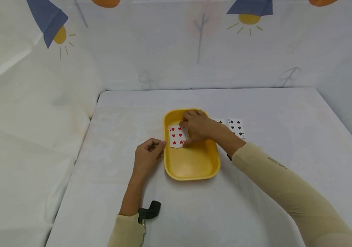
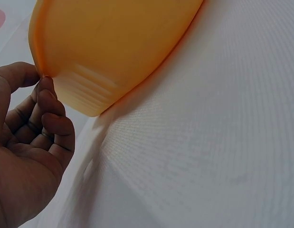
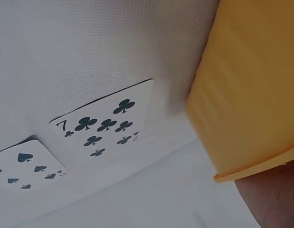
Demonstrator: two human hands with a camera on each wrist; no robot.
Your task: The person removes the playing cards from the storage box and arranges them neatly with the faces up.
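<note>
A yellow tray [image 1: 191, 164] stands mid-table. Inside its far half my right hand [image 1: 196, 128] lies over a hearts playing card [image 1: 175, 136], thumb at the card's near edge and fingers at its far edge, pinching it; a second card edge shows just under it. My left hand [image 1: 149, 152] sits outside the tray's left rim with curled fingers. In the left wrist view its thumb and forefinger [image 2: 46, 84] close on the rim of the tray [image 2: 113, 42]. The right wrist view shows the tray's outer wall [image 3: 251, 95].
To the right of the tray, two cards lie face up on the white tablecloth: a seven of clubs [image 3: 104, 126], half hidden by my right wrist in the head view, and a spades card [image 1: 236, 127]. White sheets wall the table on three sides.
</note>
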